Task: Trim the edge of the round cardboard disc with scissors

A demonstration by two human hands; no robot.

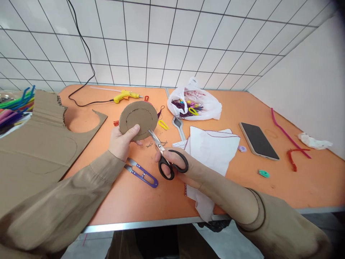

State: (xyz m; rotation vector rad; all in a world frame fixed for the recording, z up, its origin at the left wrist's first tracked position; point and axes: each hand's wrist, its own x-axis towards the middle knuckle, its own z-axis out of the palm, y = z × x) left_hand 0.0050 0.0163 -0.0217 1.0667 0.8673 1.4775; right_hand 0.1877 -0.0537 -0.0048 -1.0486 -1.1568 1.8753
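Note:
A round cardboard disc (140, 117) with a smaller circle drawn on it is pinched in my left hand (122, 142), thumb on its face and fingers beneath. My right hand (175, 163) is closed on black-handled scissors (159, 144), with fingers through the loops. The scissor tips meet the disc's lower right part, near the drawn line; whether they pierce it I cannot tell. Below the disc, purple thread snips (142, 174) lie on the table. A folded white cloth (212, 147) with dark red stitching lies beside and under my right forearm.
Cut cardboard (40, 144) covers the left, with coloured pipe cleaners (16, 108) on it. A yellow glue gun (125, 95) with a black cord lies at the back, near a white plastic bag (207, 104) of yarn. A phone (258, 140) rests at right on the orange table (304, 187).

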